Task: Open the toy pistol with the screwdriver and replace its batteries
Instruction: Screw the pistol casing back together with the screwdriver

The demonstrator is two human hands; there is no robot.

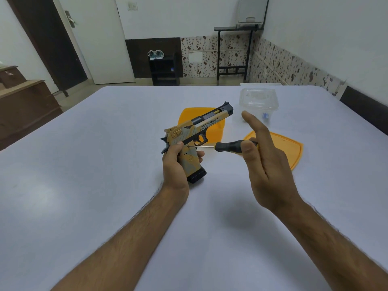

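Note:
My left hand (pixel 174 164) grips the handle of the tan and black toy pistol (pixel 198 127), holding it above the white table (pixel 84 164) with the barrel pointing away to the right. My right hand (pixel 264 162) holds the black-handled screwdriver (pixel 227 145) between thumb and fingers, its index finger stretched upward. The thin metal shaft runs left, and its tip touches the pistol's side just above the grip. No batteries can be made out.
An orange container (pixel 218 128) sits behind the pistol. Its orange lid (pixel 291 150) lies flat to the right, partly behind my right hand. A clear plastic tub (pixel 259 101) with small items inside stands further back right.

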